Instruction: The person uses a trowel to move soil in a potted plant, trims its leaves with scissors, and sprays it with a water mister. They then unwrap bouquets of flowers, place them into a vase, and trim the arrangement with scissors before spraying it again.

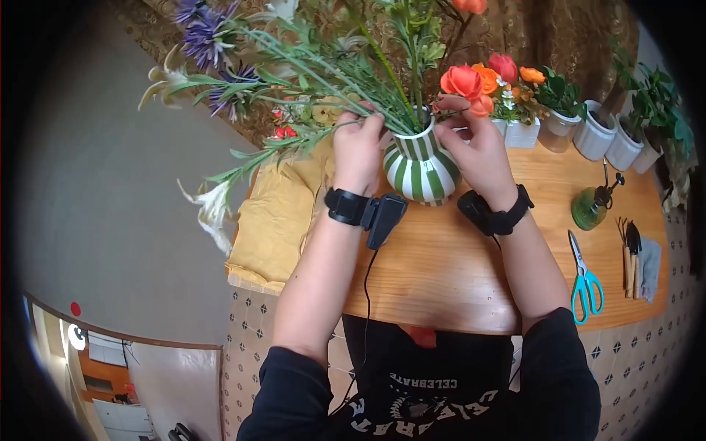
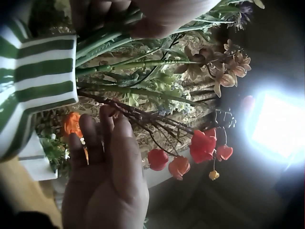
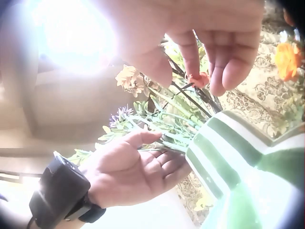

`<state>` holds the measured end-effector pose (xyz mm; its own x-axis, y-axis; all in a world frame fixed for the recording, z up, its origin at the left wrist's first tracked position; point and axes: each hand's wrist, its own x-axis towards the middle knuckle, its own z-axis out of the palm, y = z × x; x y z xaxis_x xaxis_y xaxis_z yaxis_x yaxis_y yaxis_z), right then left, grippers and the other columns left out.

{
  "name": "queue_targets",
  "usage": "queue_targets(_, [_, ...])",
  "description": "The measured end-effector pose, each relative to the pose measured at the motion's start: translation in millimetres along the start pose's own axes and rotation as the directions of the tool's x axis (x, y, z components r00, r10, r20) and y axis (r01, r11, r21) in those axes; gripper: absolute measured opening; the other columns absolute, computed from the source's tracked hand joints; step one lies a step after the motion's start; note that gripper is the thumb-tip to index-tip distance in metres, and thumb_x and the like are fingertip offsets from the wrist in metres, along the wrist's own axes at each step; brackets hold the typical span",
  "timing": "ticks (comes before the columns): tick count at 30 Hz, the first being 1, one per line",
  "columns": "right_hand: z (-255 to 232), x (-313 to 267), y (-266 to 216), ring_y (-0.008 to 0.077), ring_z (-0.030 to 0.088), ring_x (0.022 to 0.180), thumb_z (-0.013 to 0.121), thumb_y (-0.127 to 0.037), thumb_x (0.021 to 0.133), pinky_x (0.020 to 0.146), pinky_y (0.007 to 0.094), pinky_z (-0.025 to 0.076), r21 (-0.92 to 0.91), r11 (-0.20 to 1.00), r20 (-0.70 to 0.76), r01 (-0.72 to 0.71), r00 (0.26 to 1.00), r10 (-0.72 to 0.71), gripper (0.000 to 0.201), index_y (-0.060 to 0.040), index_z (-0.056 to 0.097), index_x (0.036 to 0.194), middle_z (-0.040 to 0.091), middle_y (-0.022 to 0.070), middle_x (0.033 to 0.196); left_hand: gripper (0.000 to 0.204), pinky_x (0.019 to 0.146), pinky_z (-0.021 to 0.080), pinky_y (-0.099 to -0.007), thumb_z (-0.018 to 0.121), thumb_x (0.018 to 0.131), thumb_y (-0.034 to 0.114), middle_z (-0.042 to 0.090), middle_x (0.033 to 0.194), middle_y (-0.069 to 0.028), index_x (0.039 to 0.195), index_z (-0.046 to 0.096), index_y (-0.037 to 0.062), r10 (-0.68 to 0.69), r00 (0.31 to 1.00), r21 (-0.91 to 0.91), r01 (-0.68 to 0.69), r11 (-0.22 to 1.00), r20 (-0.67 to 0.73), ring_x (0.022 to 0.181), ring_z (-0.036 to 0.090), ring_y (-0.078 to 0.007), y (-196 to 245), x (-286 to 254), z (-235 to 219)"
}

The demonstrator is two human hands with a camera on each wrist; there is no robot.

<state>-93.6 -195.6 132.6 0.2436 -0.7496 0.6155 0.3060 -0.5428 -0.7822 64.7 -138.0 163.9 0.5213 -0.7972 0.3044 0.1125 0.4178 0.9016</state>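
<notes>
A green-and-white striped vase [image 1: 421, 176] stands near the table's back edge, filled with artificial flower stems. At its left rim my left hand [image 1: 358, 143] holds a bundle of green stems [image 1: 334, 82] between thumb and fingers. These stems lean far left and carry purple flowers [image 1: 206, 37] and white lilies [image 1: 213, 209]. On the other side of the mouth, my right hand [image 1: 482, 151] pinches a thin brown branch [image 2: 143, 119] close above the rim. Red blooms [image 2: 202, 145] top this branch. A small coral bud [image 3: 199, 80] shows at the right fingertips.
Potted plants [image 1: 588, 136] line the table's back right. A green spray bottle [image 1: 590, 208], teal-handled scissors [image 1: 585, 283] and small garden tools [image 1: 630, 257] lie on the right side. Yellow cloth [image 1: 268, 220] covers the left edge. A patterned curtain [image 1: 559, 37] hangs behind.
</notes>
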Motion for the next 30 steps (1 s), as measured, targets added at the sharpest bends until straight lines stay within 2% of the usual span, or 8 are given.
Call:
queue_targets(4, [0, 0, 8, 0.0108, 0.061, 0.078, 0.062, -0.002, 0.083, 0.066, 0.0243, 0.049, 0.166, 0.978, 0.064, -0.127, 0.991, 0.118, 0.03, 0.0028, 0.058, 0.112, 0.062, 0.0073, 0.098, 0.031, 0.079, 0.05, -0.029, 0.048, 0.083, -0.008, 0.06, 0.103, -0.0107, 0.113, 0.048, -0.0023, -0.001, 1.0, 0.024, 0.001, 1.0, 0.003, 0.089, 0.061, -0.018, 5, -2, 10])
queue_targets(7, [-3, 0, 10, 0.0106, 0.06, 0.076, 0.061, -0.001, 0.084, 0.068, 0.0242, 0.049, -0.001, 0.999, 0.075, -0.039, 0.996, 0.039, 0.027, 0.0036, 0.059, 0.11, 0.062, 0.0072, 0.096, 0.035, 0.086, 0.05, -0.0311, 0.051, 0.082, -0.006, 0.057, 0.107, -0.0134, 0.117, 0.043, -0.0043, -0.05, 0.999, 0.037, 0.05, 0.998, 0.006, 0.096, 0.061, -0.0204, 11, -3, 16])
queue_targets(11, [-2, 1, 5, 0.0108, 0.059, 0.074, 0.06, -0.003, 0.085, 0.068, 0.0254, 0.049, 0.129, 0.99, 0.044, -0.06, 0.998, 0.055, 0.024, 0.0033, 0.06, 0.108, 0.062, 0.0058, 0.088, 0.037, 0.083, 0.051, -0.0299, 0.056, 0.086, 0.001, 0.057, 0.102, -0.0145, 0.117, 0.037, -0.0068, 0.009, 0.998, 0.124, -0.015, 0.992, 0.055, 0.091, 0.06, -0.0185, 6, -4, 4])
queue_targets(14, [-3, 1, 4, 0.0103, 0.059, 0.069, 0.061, -0.004, 0.084, 0.065, 0.0259, 0.049, 0.189, 0.975, 0.032, -0.116, 0.993, 0.112, 0.023, 0.0016, 0.061, 0.107, 0.06, 0.0035, 0.079, 0.035, 0.073, 0.049, -0.0234, 0.064, 0.086, 0.005, 0.058, 0.098, -0.0115, 0.112, 0.043, -0.006, 0.052, 0.978, 0.195, -0.012, 0.981, -0.2, 0.087, 0.059, -0.0147, -3, -26, 1])
queue_targets(19, [-10, 5, 16, 0.0089, 0.059, 0.068, 0.061, -0.003, 0.084, 0.062, 0.0248, 0.048, 0.035, 0.997, 0.059, -0.072, 0.996, 0.07, 0.023, -0.0006, 0.062, 0.107, 0.063, 0.0039, 0.076, 0.03, 0.069, 0.045, -0.0191, 0.071, 0.081, 0.003, 0.057, 0.095, -0.0033, 0.106, 0.054, -0.0008, 0.34, 0.929, 0.548, -0.362, 0.754, 0.146, 0.078, 0.053, -0.0061, -5, -64, 17])
queue_targets(24, [-4, 4, 8, 0.0105, 0.062, 0.076, 0.057, -0.001, 0.085, 0.068, 0.0252, 0.051, 0.126, 0.992, 0.031, 0.001, 1.0, -0.005, 0.023, 0.0031, 0.06, 0.107, 0.064, 0.0095, 0.093, 0.035, 0.069, 0.049, -0.0243, 0.068, 0.081, 0.002, 0.062, 0.1, -0.0084, 0.113, 0.055, -0.0031, 0.39, 0.901, 0.618, -0.417, 0.666, 0.189, 0.08, 0.059, -0.0112, 17, -26, 42])
queue_targets(27, [-4, 1, 3, 0.0121, 0.063, 0.083, 0.055, 0.0, 0.086, 0.074, 0.0259, 0.051, 0.268, 0.958, 0.085, -0.103, 0.993, 0.083, 0.028, 0.0039, 0.052, 0.113, 0.062, 0.0106, 0.101, 0.024, 0.07, 0.05, -0.029, 0.064, 0.083, 0.002, 0.065, 0.096, -0.013, 0.106, 0.058, -0.0027, 0.361, 0.905, 0.601, -0.42, 0.68, 0.224, 0.083, 0.065, -0.0196, 25, -17, 53])
queue_targets(30, [-4, 1, 5, 0.0133, 0.061, 0.091, 0.058, 0.001, 0.086, 0.078, 0.0274, 0.05, 0.324, 0.941, 0.119, -0.102, 0.991, 0.066, 0.027, 0.0016, 0.048, 0.111, 0.059, 0.0087, 0.104, 0.023, 0.072, 0.048, -0.0249, 0.061, 0.088, 0.005, 0.067, 0.093, -0.0059, 0.11, 0.058, -0.0027, 0.323, 0.908, 0.686, -0.414, 0.598, 0.267, 0.079, 0.061, -0.0102, 27, -9, 48])
